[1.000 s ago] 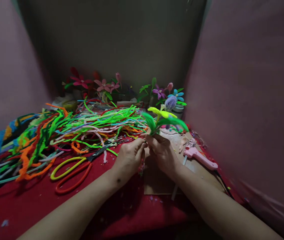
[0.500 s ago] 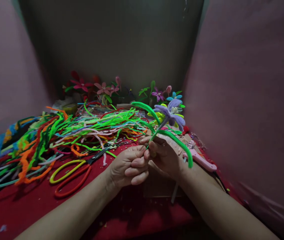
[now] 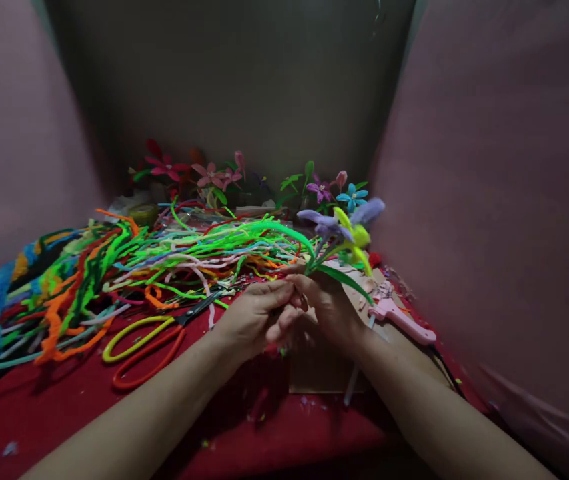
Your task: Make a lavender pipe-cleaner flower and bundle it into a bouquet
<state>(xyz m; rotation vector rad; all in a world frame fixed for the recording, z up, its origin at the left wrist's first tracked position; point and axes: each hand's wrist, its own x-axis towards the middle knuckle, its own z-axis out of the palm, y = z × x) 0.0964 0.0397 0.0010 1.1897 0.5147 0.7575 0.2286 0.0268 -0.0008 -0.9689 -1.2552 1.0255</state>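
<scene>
A pipe-cleaner flower (image 3: 329, 225) with purple petals, a yellow bloom (image 3: 357, 237) and long green leaves (image 3: 291, 233) rises above my hands. My right hand (image 3: 327, 303) is closed round its stem. Beside it, my left hand (image 3: 259, 310) meets the right one, its thumb and forefinger pinched together near the lower stem. The fingers hide the stem's lower end, so what exactly the left fingertips grip is hard to see.
Scissors (image 3: 144, 343) with yellow and red handles lie left of my hands. A big heap of coloured pipe cleaners (image 3: 174, 253) spreads behind them. On the right is a pink glue gun (image 3: 401, 317) on a cardboard piece (image 3: 321, 373). Finished flowers (image 3: 209, 175) stand at the back.
The flower has turned, so the yellow bloom now shows in front and the leaves point differently. My right hand has rolled over the stem, and the left hand's fingers have shifted.
</scene>
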